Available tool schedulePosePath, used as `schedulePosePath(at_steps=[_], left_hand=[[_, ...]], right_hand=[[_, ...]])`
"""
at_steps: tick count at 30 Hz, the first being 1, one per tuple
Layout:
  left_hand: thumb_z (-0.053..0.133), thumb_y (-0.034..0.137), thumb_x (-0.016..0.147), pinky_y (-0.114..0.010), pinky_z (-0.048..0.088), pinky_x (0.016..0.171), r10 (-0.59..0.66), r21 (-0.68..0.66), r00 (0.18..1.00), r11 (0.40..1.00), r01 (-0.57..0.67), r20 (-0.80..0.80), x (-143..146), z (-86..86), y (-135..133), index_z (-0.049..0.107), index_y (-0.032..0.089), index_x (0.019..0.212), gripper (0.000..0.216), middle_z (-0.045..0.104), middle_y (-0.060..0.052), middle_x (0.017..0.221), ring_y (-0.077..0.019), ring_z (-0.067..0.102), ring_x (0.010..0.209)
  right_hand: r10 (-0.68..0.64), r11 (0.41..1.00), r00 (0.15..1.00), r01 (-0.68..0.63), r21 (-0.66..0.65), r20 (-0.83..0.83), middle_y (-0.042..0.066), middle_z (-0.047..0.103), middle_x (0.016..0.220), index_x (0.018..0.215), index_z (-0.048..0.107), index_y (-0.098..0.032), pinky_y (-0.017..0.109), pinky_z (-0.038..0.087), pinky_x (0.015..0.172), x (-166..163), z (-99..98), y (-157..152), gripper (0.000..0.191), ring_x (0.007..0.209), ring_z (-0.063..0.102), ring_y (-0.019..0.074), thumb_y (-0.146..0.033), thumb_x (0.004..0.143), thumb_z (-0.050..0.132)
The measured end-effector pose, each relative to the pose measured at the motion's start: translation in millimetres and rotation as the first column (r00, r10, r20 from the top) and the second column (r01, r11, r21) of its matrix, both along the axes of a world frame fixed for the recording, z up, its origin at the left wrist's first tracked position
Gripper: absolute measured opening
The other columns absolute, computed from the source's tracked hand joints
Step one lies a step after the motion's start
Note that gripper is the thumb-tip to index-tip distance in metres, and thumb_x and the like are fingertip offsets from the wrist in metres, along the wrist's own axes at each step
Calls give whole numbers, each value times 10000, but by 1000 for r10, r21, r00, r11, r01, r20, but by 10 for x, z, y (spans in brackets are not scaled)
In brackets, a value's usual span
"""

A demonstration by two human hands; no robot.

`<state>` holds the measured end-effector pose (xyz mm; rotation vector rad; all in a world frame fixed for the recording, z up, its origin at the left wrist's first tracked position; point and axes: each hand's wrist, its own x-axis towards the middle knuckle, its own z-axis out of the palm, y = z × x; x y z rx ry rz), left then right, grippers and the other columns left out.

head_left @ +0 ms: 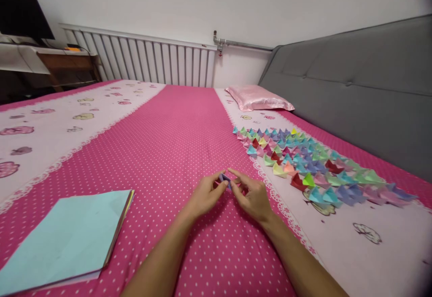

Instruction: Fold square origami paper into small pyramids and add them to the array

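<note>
A small purple folded paper piece [224,180] is pinched between my two hands, just above the pink dotted bedsheet. My left hand [208,194] grips its left side with thumb and fingers. On the other side, the thumb and forefinger of my right hand [252,196] close on its right edge. The piece looks like a paper boat, though the fingers cover part of it. To the right stand many folded paper boats [299,159] in close rows, in blue, green, pink, red, yellow and purple.
A stack of coloured paper [67,238] with a light blue sheet on top lies at the left. Farther back are a pink pillow [258,97], a grey headboard [357,72], a white radiator [145,58] and a dark monitor [25,15] on a desk.
</note>
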<state>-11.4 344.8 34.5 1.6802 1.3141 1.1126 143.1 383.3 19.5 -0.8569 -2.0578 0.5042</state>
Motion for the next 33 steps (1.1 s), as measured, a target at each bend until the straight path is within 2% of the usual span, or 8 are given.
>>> schedulePosePath(at_steps=[5,8,10,13,20,26,30,33], left_hand=[[416,181,800,-248,363,611,116,54,976,993,-108,-186,78,-29,-35,606,195,1016,287,639,-30,815,-148,520,651],[413,164,791,-281,391,710,189,105,958,980,-169,-215,135,-67,-34,595,192,1080,344,653,-64,940,-192,563,803],[416,157,788,-308,393,793,222,88,963,974,-210,-155,153,-96,-19,551,173,1172,407,639,-90,1034,-214,562,910],[437,145,782,-311,410,811,238,1,971,971,-238,30,144,-138,19,464,156,1270,489,642,-94,1027,-197,572,902],[471,115,778,-269,449,749,143,-181,863,982,-61,485,151,-110,58,425,127,1282,506,626,-123,1043,-151,591,847],[535,80,719,-278,456,760,178,-274,785,962,-11,594,196,43,-15,466,142,1254,543,592,-149,1145,-155,599,867],[606,188,739,-296,419,873,138,-223,754,975,11,642,180,52,-3,498,158,1235,509,615,-135,1127,-169,592,963],[656,241,715,-316,412,897,101,-186,752,982,29,651,176,8,29,492,149,1241,558,616,-142,1128,-183,590,988]], right_hand=[[-10,1000,999,11,-19,47,10,677,735,1160,555,-208,232,443,517,-20,-35,-3,386,498,571,118,-188,779,490],[15,997,1000,-15,-81,2,1,665,730,1074,583,-218,228,430,518,-40,-43,-15,317,498,561,114,-181,775,485],[28,993,998,-35,-111,-61,-4,659,736,1014,605,-219,222,411,498,-52,-46,-15,267,483,533,105,-183,780,480],[47,985,988,-70,-156,-146,3,670,802,972,631,-217,218,381,465,-63,-51,1,254,465,491,93,-174,778,472],[39,964,978,-91,-252,-203,14,675,789,958,643,-193,219,390,466,-36,-3,12,265,479,511,103,-157,767,462],[20,949,954,-113,-295,-298,38,680,841,958,651,-199,277,484,631,-20,19,8,237,638,612,151,-257,835,456],[-58,918,916,-107,-381,-398,52,682,849,901,654,-187,298,518,665,-62,-34,50,216,694,640,173,-338,751,615],[-86,863,856,-192,-468,-509,55,675,899,1027,595,-192,294,524,695,-84,-46,74,359,743,656,170,-336,706,667]])
